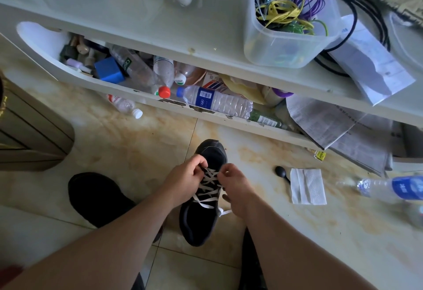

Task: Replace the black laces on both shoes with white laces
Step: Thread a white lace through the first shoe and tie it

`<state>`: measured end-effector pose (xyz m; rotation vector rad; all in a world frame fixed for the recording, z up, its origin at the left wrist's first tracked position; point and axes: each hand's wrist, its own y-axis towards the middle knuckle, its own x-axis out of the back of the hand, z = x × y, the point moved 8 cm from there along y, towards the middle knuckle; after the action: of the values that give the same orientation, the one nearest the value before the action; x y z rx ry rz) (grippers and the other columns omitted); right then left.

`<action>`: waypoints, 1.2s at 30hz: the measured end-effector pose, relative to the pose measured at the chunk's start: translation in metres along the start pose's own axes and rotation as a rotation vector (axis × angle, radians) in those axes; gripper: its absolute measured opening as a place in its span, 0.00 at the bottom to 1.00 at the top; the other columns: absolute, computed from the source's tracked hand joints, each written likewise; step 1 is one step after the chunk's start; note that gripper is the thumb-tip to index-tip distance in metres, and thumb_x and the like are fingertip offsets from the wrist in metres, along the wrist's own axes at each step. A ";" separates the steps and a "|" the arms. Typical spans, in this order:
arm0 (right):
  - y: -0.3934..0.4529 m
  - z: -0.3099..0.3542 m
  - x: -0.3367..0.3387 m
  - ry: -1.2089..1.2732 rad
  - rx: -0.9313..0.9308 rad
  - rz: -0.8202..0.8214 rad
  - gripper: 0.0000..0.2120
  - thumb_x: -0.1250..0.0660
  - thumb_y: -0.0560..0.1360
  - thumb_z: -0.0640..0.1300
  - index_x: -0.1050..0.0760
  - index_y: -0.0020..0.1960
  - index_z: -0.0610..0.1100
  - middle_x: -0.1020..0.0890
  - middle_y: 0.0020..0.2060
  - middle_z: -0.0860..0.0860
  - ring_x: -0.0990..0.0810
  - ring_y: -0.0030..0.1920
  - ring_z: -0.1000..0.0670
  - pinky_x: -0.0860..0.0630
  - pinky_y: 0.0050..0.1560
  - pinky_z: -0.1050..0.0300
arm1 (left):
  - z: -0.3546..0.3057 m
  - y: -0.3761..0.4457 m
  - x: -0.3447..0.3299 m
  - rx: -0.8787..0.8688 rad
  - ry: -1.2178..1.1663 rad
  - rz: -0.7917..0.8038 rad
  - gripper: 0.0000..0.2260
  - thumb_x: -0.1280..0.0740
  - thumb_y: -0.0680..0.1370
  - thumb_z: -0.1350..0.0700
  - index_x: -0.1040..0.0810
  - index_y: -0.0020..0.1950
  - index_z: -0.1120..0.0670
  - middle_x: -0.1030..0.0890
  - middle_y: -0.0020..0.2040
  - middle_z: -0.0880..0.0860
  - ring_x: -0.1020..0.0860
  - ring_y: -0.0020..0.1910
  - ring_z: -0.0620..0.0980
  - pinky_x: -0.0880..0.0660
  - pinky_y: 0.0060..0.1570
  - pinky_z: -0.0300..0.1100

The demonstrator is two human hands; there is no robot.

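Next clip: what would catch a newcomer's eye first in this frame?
At bottom centre, the left hand and right hand pinch the white lace crisscrossing a black sneaker on the tiled floor. Above, a clear plastic tub of tangled coloured wires sits on the white table, over a shelf crammed with empty plastic bottles.

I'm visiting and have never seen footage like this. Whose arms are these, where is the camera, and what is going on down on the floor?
There is no machine here: a person wears a camera on the head, looking down at their own two hands. The left hand and right hand each pinch the white lace threaded across a black shoe on the tiled floor. A second black shoe lies to its left. Nearby lie a paper tissue, a small black spoon and a water bottle. Above is a cluttered white table.
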<state>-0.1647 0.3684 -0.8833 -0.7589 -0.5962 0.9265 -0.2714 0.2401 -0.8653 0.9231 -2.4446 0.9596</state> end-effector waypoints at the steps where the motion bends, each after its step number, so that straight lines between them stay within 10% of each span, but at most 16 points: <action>1: -0.001 0.001 -0.001 -0.047 0.028 0.021 0.06 0.36 0.82 0.40 0.27 0.46 0.48 0.25 0.40 0.49 0.30 0.39 0.52 0.33 0.37 0.61 | 0.008 -0.001 -0.002 0.052 -0.041 0.012 0.06 0.35 0.83 0.55 0.26 0.54 0.42 0.19 0.42 0.47 0.20 0.41 0.51 0.22 0.44 0.51; 5: -0.002 -0.009 0.002 -0.125 0.022 0.033 0.07 0.36 0.83 0.43 0.25 0.46 0.45 0.24 0.34 0.49 0.28 0.33 0.53 0.33 0.32 0.64 | 0.037 -0.008 -0.012 0.186 -0.105 0.057 0.05 0.39 0.84 0.44 0.25 0.58 0.41 0.15 0.47 0.46 0.16 0.46 0.48 0.18 0.50 0.56; 10: 0.004 -0.025 0.011 -0.120 -0.006 -0.142 0.08 0.37 0.80 0.42 0.20 0.52 0.51 0.19 0.30 0.50 0.26 0.26 0.52 0.28 0.30 0.58 | 0.031 -0.006 -0.013 0.143 0.046 -0.021 0.06 0.41 0.86 0.47 0.26 0.60 0.41 0.20 0.37 0.49 0.21 0.34 0.50 0.27 0.34 0.47; 17: -0.008 -0.002 0.009 -0.545 0.284 -0.175 0.12 0.33 0.81 0.45 0.15 0.57 0.60 0.16 0.44 0.58 0.19 0.41 0.56 0.28 0.37 0.69 | -0.002 0.010 -0.027 -0.030 0.444 0.045 0.20 0.40 0.84 0.58 0.21 0.67 0.35 0.24 0.54 0.48 0.21 0.49 0.53 0.27 0.44 0.44; 27: 0.005 0.002 -0.018 -1.142 0.364 -0.041 0.10 0.35 0.81 0.42 0.20 0.58 0.53 0.25 0.51 0.51 0.20 0.49 0.46 0.24 0.42 0.53 | -0.014 0.007 -0.032 -0.176 0.801 0.042 0.11 0.37 0.80 0.60 0.20 0.55 0.46 0.24 0.52 0.47 0.21 0.53 0.52 0.29 0.54 0.50; 36: -0.010 0.002 -0.014 -0.440 0.336 -0.217 0.09 0.34 0.78 0.38 0.18 0.51 0.49 0.22 0.50 0.55 0.22 0.51 0.50 0.23 0.54 0.53 | 0.000 -0.010 -0.008 -0.223 0.252 -0.097 0.17 0.34 0.76 0.67 0.29 0.46 0.43 0.25 0.41 0.43 0.24 0.40 0.49 0.31 0.36 0.43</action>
<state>-0.1678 0.3528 -0.8761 -0.1797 -0.8615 0.9643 -0.2589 0.2385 -0.8650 0.7848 -2.2181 0.7050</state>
